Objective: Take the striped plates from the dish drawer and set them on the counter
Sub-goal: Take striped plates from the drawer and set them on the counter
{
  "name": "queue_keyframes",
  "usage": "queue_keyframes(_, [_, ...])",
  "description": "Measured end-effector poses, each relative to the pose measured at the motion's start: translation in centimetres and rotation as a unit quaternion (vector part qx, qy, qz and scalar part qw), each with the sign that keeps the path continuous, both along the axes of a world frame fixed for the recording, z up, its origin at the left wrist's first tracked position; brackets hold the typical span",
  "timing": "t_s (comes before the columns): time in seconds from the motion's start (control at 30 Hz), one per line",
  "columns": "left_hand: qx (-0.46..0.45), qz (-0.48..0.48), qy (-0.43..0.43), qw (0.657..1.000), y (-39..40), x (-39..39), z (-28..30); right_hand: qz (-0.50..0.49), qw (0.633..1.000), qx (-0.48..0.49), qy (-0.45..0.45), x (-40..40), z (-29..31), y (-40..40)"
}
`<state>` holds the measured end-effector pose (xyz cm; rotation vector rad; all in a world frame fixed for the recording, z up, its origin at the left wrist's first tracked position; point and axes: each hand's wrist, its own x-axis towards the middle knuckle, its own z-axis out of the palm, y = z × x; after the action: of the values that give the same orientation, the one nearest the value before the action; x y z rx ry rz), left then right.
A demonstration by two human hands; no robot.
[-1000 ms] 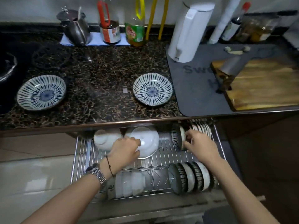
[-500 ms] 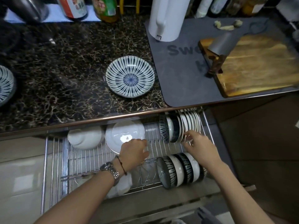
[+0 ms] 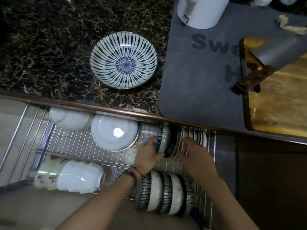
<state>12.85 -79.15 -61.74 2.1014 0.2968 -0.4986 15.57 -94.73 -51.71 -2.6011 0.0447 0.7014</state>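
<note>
Both hands in dish drawer: left hand curled on upright striped plate at rack's back right, just under counter edge; right hand beside it at the stacked plates, fingers blurred, grip can't tell. Second striped plate flat on counter above drawer. Plate tops hidden by counter lip.

counter: one striped plate on it, left of the mat; kettle and cutting board on the mat. dish drawer below the counter edge: upright plates at rear right, bowls in front, cups front left, possibly lids rear left.
</note>
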Motion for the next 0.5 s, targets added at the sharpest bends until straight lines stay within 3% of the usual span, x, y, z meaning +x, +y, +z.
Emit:
queue_keyframes(0.3, [-0.055,0.134,-0.050,0.988,-3.0,-0.6,-3.8,0.053,0.998,0.022,0.021,1.4,-3.0,-1.0])
queue_keyframes(0.5, [-0.090,0.149,-0.073,0.982,-2.9,-0.4,-4.1,0.046,0.998,0.037,0.026,1.6,-3.4,-1.4])
